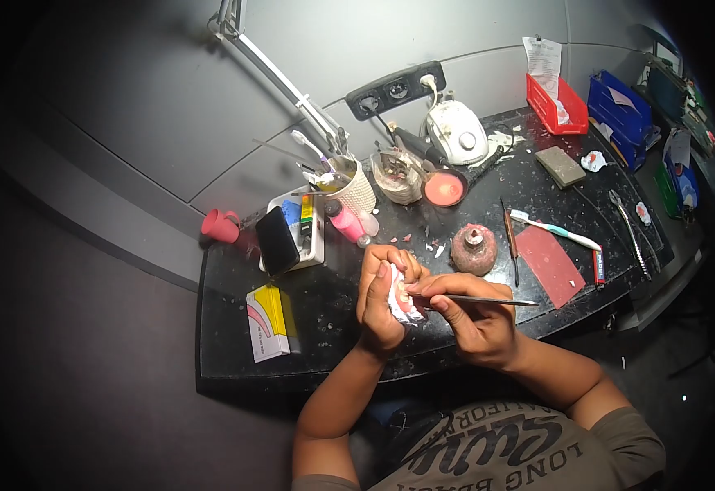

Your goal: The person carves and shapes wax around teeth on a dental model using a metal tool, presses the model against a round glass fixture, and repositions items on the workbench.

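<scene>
Near the front edge of the black table, my left hand (382,299) is closed around a white cast with pink material (403,301). My right hand (476,319) grips a thin metal tool (496,301), whose far end meets the cast; the exact contact point is too small to tell. Both hands are close together, with the right fingertips at the cast. Just beyond them stands a round pinkish bottle (474,250). A pink sheet (550,266) lies to its right, beside a brown-handled tool (510,241) and a toothbrush (558,230).
At left are a yellow and white box (269,323), a phone (277,240) leaning on a white tray, and a pink mug (221,227). Farther back stand a tool cup (353,192), a pan of pink wax (443,189), a white device (457,133) and a red bin (568,119).
</scene>
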The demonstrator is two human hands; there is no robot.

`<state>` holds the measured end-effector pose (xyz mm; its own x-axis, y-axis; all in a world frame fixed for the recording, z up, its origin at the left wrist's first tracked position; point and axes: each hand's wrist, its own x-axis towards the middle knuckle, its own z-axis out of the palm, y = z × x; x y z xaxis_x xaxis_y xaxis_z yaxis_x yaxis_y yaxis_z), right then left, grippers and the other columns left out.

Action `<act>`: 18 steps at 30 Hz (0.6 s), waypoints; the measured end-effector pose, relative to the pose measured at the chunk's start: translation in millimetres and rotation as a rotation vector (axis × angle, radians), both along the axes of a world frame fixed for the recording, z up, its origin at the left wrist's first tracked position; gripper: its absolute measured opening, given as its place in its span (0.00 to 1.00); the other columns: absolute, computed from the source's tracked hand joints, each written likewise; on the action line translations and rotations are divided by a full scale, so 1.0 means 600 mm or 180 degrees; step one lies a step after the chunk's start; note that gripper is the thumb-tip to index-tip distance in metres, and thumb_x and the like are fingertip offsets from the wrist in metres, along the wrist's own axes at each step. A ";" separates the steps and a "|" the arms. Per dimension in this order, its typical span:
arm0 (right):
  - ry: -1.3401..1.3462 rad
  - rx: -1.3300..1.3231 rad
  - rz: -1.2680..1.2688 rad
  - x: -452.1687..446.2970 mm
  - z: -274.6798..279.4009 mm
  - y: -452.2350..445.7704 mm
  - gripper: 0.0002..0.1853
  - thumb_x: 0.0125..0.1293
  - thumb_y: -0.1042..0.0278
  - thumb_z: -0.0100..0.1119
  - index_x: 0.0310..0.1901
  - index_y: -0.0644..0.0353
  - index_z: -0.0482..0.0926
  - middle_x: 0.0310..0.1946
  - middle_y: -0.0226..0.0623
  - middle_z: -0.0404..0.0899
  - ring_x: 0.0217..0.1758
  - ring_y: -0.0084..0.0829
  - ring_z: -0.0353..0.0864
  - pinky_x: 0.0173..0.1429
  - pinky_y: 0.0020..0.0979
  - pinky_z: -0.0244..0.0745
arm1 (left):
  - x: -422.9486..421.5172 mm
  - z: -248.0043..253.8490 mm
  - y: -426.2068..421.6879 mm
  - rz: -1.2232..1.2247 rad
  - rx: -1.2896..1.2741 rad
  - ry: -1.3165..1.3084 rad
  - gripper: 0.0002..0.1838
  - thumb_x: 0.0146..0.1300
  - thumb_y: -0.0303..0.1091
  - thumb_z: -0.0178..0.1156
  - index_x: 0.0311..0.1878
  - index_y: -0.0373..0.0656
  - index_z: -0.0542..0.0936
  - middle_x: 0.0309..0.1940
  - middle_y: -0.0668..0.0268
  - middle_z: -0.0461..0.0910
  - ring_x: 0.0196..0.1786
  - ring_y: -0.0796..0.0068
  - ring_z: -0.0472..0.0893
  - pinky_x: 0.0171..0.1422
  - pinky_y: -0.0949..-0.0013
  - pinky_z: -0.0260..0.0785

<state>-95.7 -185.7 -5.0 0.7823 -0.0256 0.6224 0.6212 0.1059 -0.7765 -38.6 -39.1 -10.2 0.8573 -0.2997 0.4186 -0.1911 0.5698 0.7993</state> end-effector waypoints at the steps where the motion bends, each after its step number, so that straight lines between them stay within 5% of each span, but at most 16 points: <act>1: -0.0030 0.0034 0.0001 0.001 -0.001 0.001 0.07 0.75 0.80 0.61 0.50 0.71 0.84 0.44 0.45 0.89 0.42 0.29 0.89 0.50 0.29 0.83 | 0.001 -0.001 0.001 0.0001 -0.0006 0.0000 0.14 0.82 0.45 0.44 0.47 0.43 0.65 0.27 0.65 0.66 0.32 0.73 0.65 0.44 0.61 0.67; 18: 0.0066 -0.0097 0.0116 0.001 0.001 -0.006 0.07 0.76 0.79 0.60 0.49 0.71 0.85 0.45 0.44 0.89 0.46 0.27 0.89 0.53 0.29 0.84 | 0.005 -0.005 0.004 0.0134 0.0079 -0.0086 0.12 0.81 0.42 0.44 0.47 0.42 0.65 0.27 0.65 0.65 0.30 0.74 0.64 0.40 0.65 0.65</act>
